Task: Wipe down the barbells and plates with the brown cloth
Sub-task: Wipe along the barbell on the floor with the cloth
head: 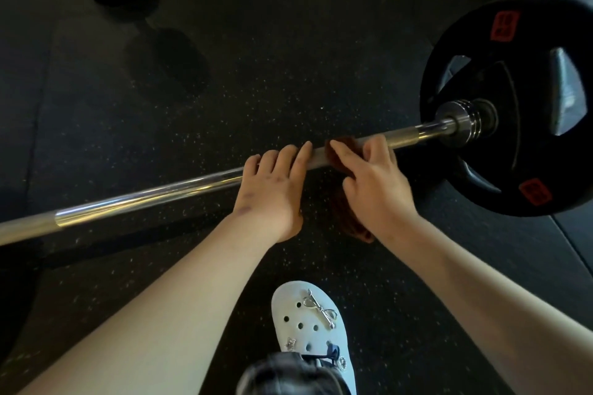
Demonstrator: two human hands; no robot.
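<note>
Here both bare forearms reach away from the camera to a chrome barbell (pixel 154 199) that runs from the near left to the far right across the speckled black floor (pixel 256 74). The left hand (pixel 272 183) lies palm-down over the shaft, fingers close together and only lightly bent, their tips past its far edge; the thumb is hidden. Just to its right, almost touching, the right hand (pixel 378 183) grips the brown cloth (pixel 335 155) around the shaft, fingers curled over the top and the thumb tucked on the near side, while the cloth's loose end hangs down between the two wrists. Further right the shaft enters a black plate (pixel 459 42) with red labels. A white clog (pixel 305 314) stands near the bottom edge.
</note>
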